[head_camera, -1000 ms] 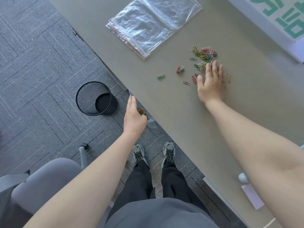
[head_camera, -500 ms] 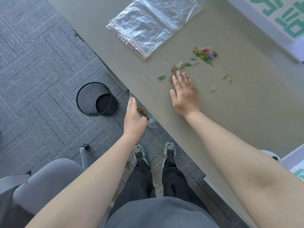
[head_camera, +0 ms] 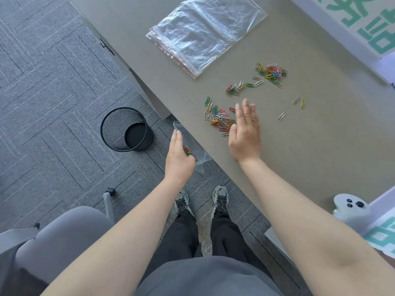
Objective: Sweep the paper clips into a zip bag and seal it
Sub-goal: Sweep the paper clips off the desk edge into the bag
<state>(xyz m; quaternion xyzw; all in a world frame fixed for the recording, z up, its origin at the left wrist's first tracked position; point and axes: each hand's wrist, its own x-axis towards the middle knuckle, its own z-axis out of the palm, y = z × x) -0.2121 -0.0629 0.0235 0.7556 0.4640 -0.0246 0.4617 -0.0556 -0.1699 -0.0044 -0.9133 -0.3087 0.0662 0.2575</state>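
The left hand (head_camera: 178,159) pinches a clear zip bag (head_camera: 193,146) below the table (head_camera: 320,150) edge at frame centre; a few paper clips already sit inside it. The right hand (head_camera: 244,135) lies flat and open on the table, holding nothing, its fingers against a pile of paper clips (head_camera: 218,118) near the edge. More clips (head_camera: 270,72) lie toward the upper right, beside spare bags (head_camera: 205,30).

Bright, soft daylight. The right hand (head_camera: 245,133) looks blurry. Shiny glare on the plastic bags (head_camera: 205,32) beyond it. Edges bend.
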